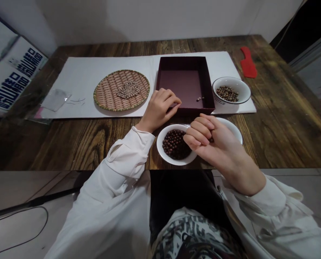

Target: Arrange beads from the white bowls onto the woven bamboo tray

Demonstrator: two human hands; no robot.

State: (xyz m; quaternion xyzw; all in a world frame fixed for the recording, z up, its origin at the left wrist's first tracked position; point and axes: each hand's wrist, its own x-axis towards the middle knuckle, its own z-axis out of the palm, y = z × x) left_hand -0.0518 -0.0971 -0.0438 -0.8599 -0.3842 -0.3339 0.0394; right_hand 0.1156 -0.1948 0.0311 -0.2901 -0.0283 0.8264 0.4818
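Well, at the maroon tray (176, 81), the left hand (159, 109) curls loosely over the rim (holding anything? cannot tell), while the right hand (217, 147) closes on a dark round bead (211, 139) above a glossy white bowl (159, 144).

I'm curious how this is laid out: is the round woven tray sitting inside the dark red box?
No, the round woven tray lies on the white paper, outside and to the left of the dark red box.

One head-worn view, facing forward and down, close above the hands (157, 109), across a wooden table (284, 126)
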